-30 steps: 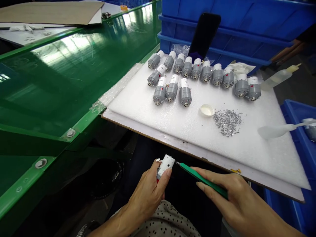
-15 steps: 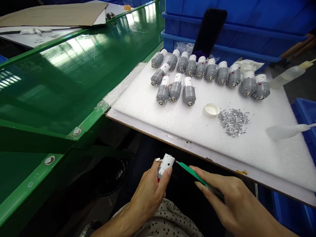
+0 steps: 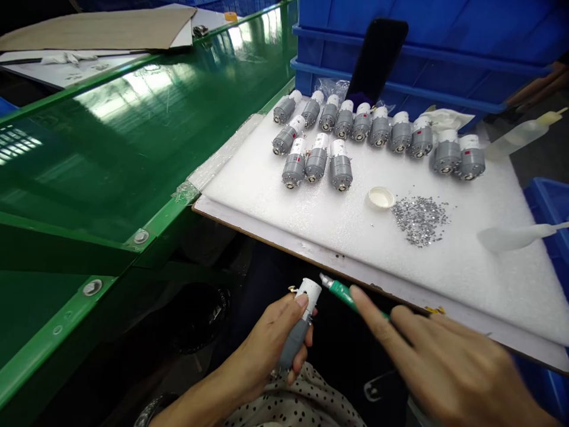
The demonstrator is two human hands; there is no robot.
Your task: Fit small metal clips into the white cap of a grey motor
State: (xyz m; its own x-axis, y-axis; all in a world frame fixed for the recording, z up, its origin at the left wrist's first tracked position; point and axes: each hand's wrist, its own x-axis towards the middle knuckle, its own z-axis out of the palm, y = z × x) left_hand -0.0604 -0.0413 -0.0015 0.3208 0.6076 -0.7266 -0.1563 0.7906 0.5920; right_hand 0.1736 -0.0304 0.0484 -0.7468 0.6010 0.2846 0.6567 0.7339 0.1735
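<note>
Right hand (image 3: pixel 444 370) has drawn back from the motor, fingers spread loosely yet still holding a green-handled tool (image 3: pixel 340 293), its tip now apart from the motor. Left hand (image 3: pixel 264 344) closes firmly around a gray motor (image 3: pixel 296 341) at 6 o'clock, white end up. At 2 o'clock, a white foam sheet (image 3: pixel 466 284) carries 14 motors, a small white cap (image 3: pixel 380 198) holding pale paste, and silver flakes (image 3: pixel 420 220). Blue crates (image 3: pixel 422 53) stand at 12 o'clock.

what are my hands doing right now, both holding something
left hand: closed, holding a grey motor with a white cap
right hand: fingers loose, holding a green-handled tool, grip slightly blurred
</note>
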